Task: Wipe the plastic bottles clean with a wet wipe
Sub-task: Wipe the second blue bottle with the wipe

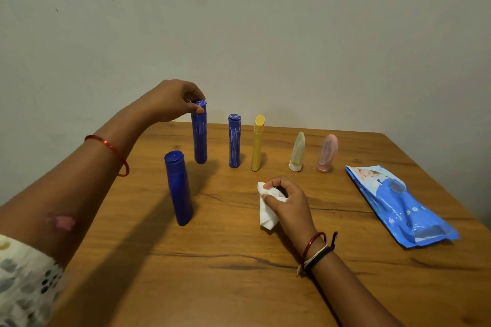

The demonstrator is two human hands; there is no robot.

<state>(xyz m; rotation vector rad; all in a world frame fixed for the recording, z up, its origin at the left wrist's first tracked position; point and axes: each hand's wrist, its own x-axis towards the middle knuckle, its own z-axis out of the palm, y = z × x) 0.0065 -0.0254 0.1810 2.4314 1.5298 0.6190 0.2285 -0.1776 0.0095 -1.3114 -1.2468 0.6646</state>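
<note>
Several plastic bottles stand on the wooden table (239, 273). My left hand (172, 99) pinches the cap of a streaked blue bottle (199, 135) at the back left; I cannot tell whether its base touches the table. A clean-looking blue bottle (178, 188) stands nearer, alone. To the right stand another streaked blue bottle (234, 141), a yellow bottle (257, 145), a pale green tube (297, 152) and a pink tube (327, 152). My right hand (288, 203) rests on the table, fingers curled round a crumpled white wet wipe (267, 216).
A blue wet-wipe pack (398, 207) lies flat near the table's right edge. A plain wall stands close behind the table's far edge.
</note>
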